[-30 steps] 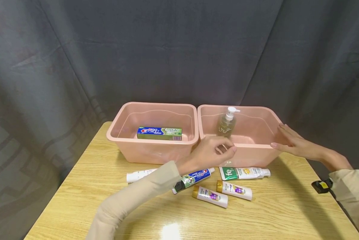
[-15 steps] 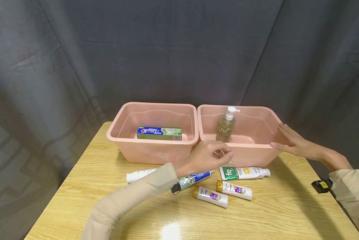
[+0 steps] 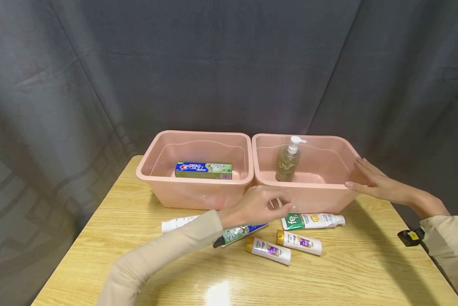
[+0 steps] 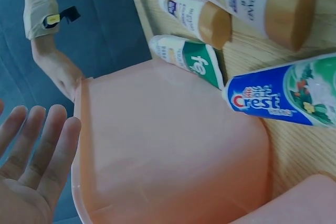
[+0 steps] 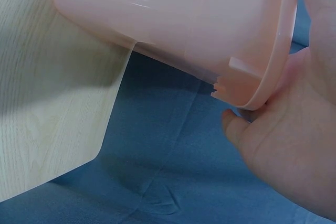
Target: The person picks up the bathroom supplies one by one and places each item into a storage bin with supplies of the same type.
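Observation:
My left hand [image 3: 256, 207] hovers in front of the right pink bin [image 3: 320, 197], holding nothing; the left wrist view shows its fingers [image 4: 50, 145] loosely extended. Below it lies a Crest toothpaste tube [image 3: 238, 233], partly covered by the hand and sleeve. My right hand [image 3: 382, 185] rests on the right bin's outer corner, thumb along the front rim and fingers at the side. Inside that bin stands a pump bottle [image 3: 288, 165] with a white pump top. The left pink bin [image 3: 194, 193] holds a blue and green Crest toothpaste box [image 3: 203, 170].
A green and white tube [image 3: 313, 221] lies before the right bin. Closer to me are two white bottles with gold caps, one bottle [image 3: 271, 251] left of the other bottle [image 3: 301, 243]. A white tube [image 3: 178, 223] lies before the left bin. Grey curtains hang behind.
My left hand has drawn down and to the left, away from the right bin's front rim, uncovering more of the pump bottle. The right hand stays at the bin's corner.

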`<act>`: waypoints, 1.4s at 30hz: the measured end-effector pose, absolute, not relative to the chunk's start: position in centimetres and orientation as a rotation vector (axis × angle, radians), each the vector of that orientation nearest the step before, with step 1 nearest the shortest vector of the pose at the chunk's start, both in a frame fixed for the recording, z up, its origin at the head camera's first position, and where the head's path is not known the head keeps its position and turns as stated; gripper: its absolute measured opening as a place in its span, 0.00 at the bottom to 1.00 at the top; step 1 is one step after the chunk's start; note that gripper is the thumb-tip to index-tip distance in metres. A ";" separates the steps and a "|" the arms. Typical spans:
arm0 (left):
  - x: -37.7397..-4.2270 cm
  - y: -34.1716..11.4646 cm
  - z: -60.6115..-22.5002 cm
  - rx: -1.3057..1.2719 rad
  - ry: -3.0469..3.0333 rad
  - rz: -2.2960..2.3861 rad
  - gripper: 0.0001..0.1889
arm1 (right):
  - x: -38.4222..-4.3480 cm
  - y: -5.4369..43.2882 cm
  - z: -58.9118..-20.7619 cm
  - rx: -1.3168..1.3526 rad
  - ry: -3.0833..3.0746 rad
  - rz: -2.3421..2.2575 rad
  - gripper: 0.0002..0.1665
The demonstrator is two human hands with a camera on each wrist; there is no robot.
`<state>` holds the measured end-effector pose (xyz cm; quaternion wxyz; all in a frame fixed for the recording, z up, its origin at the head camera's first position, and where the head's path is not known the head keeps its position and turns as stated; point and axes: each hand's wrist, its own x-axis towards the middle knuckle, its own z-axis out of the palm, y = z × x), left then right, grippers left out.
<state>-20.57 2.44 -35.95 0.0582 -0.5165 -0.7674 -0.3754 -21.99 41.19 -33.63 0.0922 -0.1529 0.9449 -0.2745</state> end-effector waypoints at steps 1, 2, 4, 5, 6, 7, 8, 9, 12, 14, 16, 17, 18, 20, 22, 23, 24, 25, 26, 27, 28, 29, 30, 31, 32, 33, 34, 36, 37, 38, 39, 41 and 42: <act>-20.5 2.4 -36.0 -1.574 -2.331 -1.114 0.06 | -22.0 41.2 -33.6 -0.452 2.806 -0.814 0.58; -20.5 2.4 -36.1 -1.585 -2.326 -1.084 0.06 | -22.0 41.2 -33.6 -0.451 2.805 -0.813 0.58; -20.5 2.3 -36.2 -1.597 -2.324 -1.022 0.07 | -22.0 41.1 -33.6 -0.447 2.801 -0.815 0.58; -20.5 2.3 -36.3 -1.604 -2.321 -0.998 0.08 | -21.9 41.1 -33.6 -0.447 2.800 -0.815 0.58; -20.4 2.2 -36.4 -1.603 -2.330 -0.969 0.09 | -21.9 41.1 -33.5 -0.447 2.799 -0.817 0.58; -20.4 2.2 -36.6 -1.607 -2.331 -0.941 0.10 | -21.9 41.1 -33.5 -0.448 2.798 -0.819 0.58; -20.4 2.1 -36.7 -1.606 -2.333 -0.913 0.10 | -21.9 41.1 -33.5 -0.449 2.798 -0.822 0.58; -20.4 2.1 -36.9 -1.604 -2.344 -0.888 0.11 | -21.9 41.1 -33.5 -0.451 2.799 -0.822 0.58; -20.4 2.0 -37.4 -1.603 -2.366 -0.817 0.12 | -21.9 41.0 -33.5 -0.453 2.801 -0.819 0.58; -20.3 1.8 -37.7 -1.613 -2.374 -0.787 0.11 | -21.9 41.0 -33.6 -0.451 2.802 -0.815 0.58; -20.3 1.7 -38.1 -1.619 -2.381 -0.760 0.11 | -21.9 41.0 -33.6 -0.450 2.803 -0.813 0.58; -20.2 1.6 -38.3 -1.625 -2.382 -0.744 0.11 | -21.9 41.0 -33.6 -0.449 2.803 -0.812 0.58; -20.2 1.6 -38.5 -1.628 -2.383 -0.735 0.11 | -21.9 40.9 -33.6 -0.451 2.803 -0.814 0.58; -20.3 1.5 -38.9 -1.634 -2.379 -0.716 0.11 | -21.9 40.9 -33.5 -0.454 2.805 -0.814 0.58; -20.4 1.3 -39.4 -1.645 -2.371 -0.701 0.10 | -21.9 40.9 -33.5 -0.456 2.806 -0.813 0.58; -20.4 1.3 -39.6 -1.654 -2.368 -0.696 0.10 | -21.9 40.9 -33.5 -0.457 2.807 -0.812 0.58; -20.5 1.2 -39.8 -1.659 -2.366 -0.685 0.10 | -21.9 40.9 -33.5 -0.459 2.808 -0.813 0.58; -20.5 1.2 -39.9 -1.661 -2.365 -0.665 0.10 | -21.9 40.9 -33.5 -0.460 2.809 -0.813 0.58; -20.5 1.2 -40.0 -1.668 -2.366 -0.649 0.10 | -21.9 40.9 -33.5 -0.460 2.811 -0.812 0.58; -20.5 1.2 -40.1 -1.674 -2.363 -0.630 0.10 | -21.8 40.8 -33.5 -0.459 2.813 -0.812 0.58; -20.5 1.2 -40.2 -1.682 -2.362 -0.610 0.10 | -21.8 40.8 -33.5 -0.461 2.814 -0.814 0.58; -20.5 1.2 -40.3 -1.686 -2.369 -0.582 0.10 | -21.8 40.8 -33.5 -0.461 2.814 -0.816 0.58; -20.5 1.2 -40.4 -1.691 -2.373 -0.550 0.11 | -21.8 40.8 -33.5 -0.459 2.813 -0.816 0.58; -20.5 1.2 -40.5 -1.701 -2.381 -0.523 0.11 | -21.8 40.8 -33.5 -0.457 2.813 -0.816 0.58; -20.5 1.2 -40.6 -1.714 -2.389 -0.496 0.12 | -21.8 40.8 -33.5 -0.455 2.811 -0.817 0.58; -20.5 1.2 -40.8 -1.725 -2.399 -0.473 0.13 | -21.8 40.8 -33.5 -0.455 2.812 -0.817 0.58; -20.5 1.2 -41.0 -1.741 -2.407 -0.454 0.14 | -21.8 40.8 -33.5 -0.455 2.811 -0.818 0.58; -20.5 1.1 -41.3 -1.770 -2.417 -0.421 0.16 | -21.8 40.9 -33.6 -0.450 2.809 -0.816 0.58; -20.5 1.1 -41.4 -1.783 -2.417 -0.412 0.16 | -21.8 40.9 -33.6 -0.452 2.809 -0.818 0.58; -20.5 1.0 -41.5 -1.793 -2.412 -0.402 0.16 | -21.8 40.9 -33.6 -0.454 2.809 -0.820 0.58; -20.5 1.0 -41.7 -1.802 -2.405 -0.395 0.16 | -21.8 40.9 -33.6 -0.457 2.810 -0.820 0.58; -20.5 0.9 -42.0 -1.809 -2.391 -0.355 0.17 | -21.8 40.9 -33.6 -0.459 2.810 -0.821 0.58; -20.5 0.9 -42.1 -1.810 -2.388 -0.331 0.17 | -21.8 40.9 -33.6 -0.461 2.810 -0.821 0.58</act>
